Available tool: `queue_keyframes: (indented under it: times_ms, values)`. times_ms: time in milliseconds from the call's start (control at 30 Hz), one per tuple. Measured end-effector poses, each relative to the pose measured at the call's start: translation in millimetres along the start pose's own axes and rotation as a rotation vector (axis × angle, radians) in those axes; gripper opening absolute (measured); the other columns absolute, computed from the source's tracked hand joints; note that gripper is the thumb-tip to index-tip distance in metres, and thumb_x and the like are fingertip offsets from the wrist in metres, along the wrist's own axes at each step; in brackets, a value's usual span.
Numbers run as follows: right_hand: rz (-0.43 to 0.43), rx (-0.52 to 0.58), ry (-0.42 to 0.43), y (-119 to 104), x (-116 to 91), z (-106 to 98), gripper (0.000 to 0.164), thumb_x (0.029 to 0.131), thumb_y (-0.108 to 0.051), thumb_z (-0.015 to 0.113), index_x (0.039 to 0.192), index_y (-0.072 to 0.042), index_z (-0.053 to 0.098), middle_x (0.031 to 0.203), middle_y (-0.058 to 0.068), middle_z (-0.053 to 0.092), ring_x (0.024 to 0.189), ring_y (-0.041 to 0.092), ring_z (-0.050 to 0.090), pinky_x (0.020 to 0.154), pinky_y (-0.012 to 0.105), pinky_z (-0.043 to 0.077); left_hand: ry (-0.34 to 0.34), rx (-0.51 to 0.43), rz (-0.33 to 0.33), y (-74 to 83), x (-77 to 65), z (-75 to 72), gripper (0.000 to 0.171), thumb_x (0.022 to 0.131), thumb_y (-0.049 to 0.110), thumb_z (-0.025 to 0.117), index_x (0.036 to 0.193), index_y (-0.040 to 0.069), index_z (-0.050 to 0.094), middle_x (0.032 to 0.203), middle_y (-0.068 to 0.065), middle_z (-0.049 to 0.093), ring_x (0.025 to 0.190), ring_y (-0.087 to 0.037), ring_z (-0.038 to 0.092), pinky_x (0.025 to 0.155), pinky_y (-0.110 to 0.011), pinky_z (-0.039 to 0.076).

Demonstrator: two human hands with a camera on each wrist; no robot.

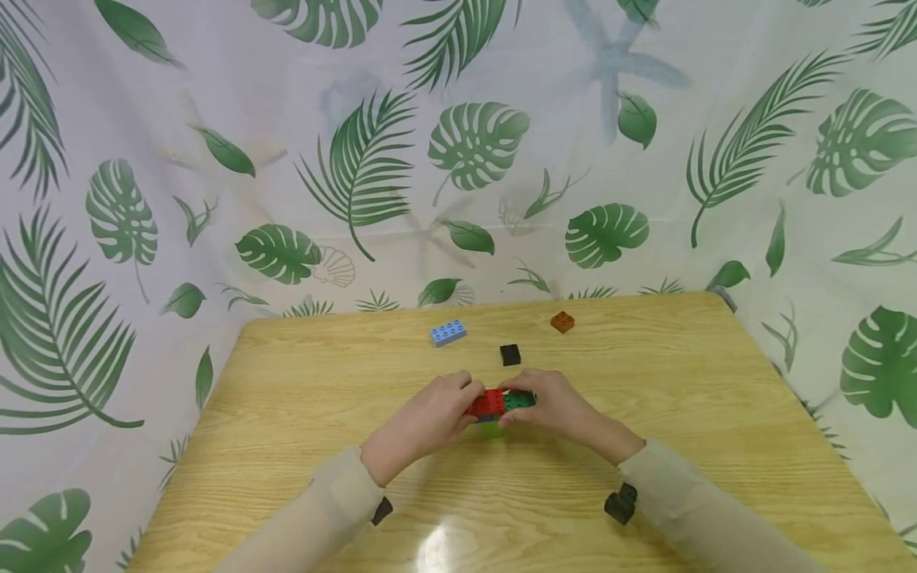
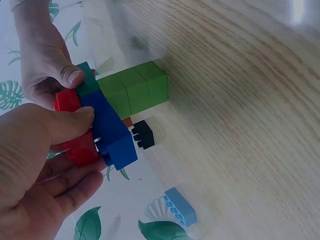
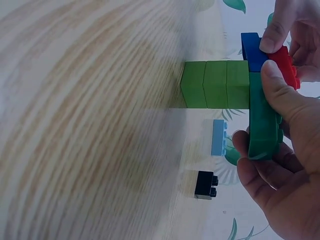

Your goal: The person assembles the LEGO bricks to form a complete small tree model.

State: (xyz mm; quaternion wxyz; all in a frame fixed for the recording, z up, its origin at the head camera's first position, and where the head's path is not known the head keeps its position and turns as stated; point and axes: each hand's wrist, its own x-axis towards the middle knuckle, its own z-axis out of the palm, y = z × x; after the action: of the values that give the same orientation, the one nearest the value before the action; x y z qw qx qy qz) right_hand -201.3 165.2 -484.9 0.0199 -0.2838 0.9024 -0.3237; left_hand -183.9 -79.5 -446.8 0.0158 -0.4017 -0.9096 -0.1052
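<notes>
A column of light green toy bricks stands on the table in front of the person. Across its top sit a blue brick and a dark green brick, side by side. Above the blue one is a red brick, its studs facing up. The left hand grips the red brick, its thumb reaching down to the blue brick's side. With thumb and fingers on opposite long sides, the right hand holds the dark green brick, which juts out to the right of the column.
Farther back on the wooden table lie a light blue brick, a black brick and a reddish-brown brick. A leaf-printed cloth hangs behind the table and along its sides.
</notes>
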Motion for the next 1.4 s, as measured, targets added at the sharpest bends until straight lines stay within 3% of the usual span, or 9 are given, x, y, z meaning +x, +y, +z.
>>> queue_keyframes:
  times_ms: [233,500,700,967,1400]
  values:
    - [-0.007,-0.007,0.006,0,0,-1,0.051,0.081,-0.032,0.089,0.122,-0.005,0.076,0.109,0.008,0.075,0.086,0.009,0.061,0.073,0.022,0.051,0.004,0.073,0.01,3.8,0.0,1.3,0.026,0.097,0.018,0.078,0.119,0.01,0.065,0.104,-0.003,0.065,0.089,-0.016,0.062,0.086,-0.032,0.057]
    - [0.003,0.01,0.017,0,-1,2,0.048,0.082,-0.03,0.087,0.122,-0.005,0.077,0.103,0.004,0.073,0.083,0.007,0.058,0.072,0.023,0.05,0.004,0.032,0.005,0.2,0.5,-0.7,0.029,0.095,0.02,0.08,0.116,0.008,0.063,0.104,-0.004,0.066,0.087,-0.015,0.062,0.083,-0.032,0.056]
    - [-0.019,-0.005,0.019,1,-1,3,0.05,0.083,-0.03,0.087,0.125,-0.005,0.076,0.106,0.005,0.073,0.086,0.01,0.061,0.074,0.024,0.052,0.017,0.059,0.035,-5.3,3.5,-1.6,0.026,0.096,0.021,0.079,0.114,0.009,0.064,0.101,-0.003,0.065,0.085,-0.015,0.061,0.082,-0.033,0.056]
    - [-0.04,0.002,0.0,1,0,2,0.053,0.082,-0.029,0.088,0.128,-0.008,0.074,0.107,0.005,0.073,0.086,0.009,0.062,0.074,0.024,0.053,-0.028,0.058,0.068,-7.6,8.0,-7.2,0.022,0.097,0.019,0.078,0.113,0.01,0.064,0.098,-0.003,0.065,0.083,-0.015,0.065,0.078,-0.029,0.057]
    - [-0.065,-0.019,-0.014,2,-1,-1,0.053,0.084,-0.03,0.086,0.131,-0.007,0.074,0.102,0.004,0.071,0.081,0.007,0.057,0.071,0.023,0.05,-0.078,-0.085,0.047,-11.6,11.0,-6.9,0.021,0.097,0.014,0.077,0.111,0.009,0.062,0.097,-0.004,0.067,0.081,-0.011,0.064,0.074,-0.022,0.055]
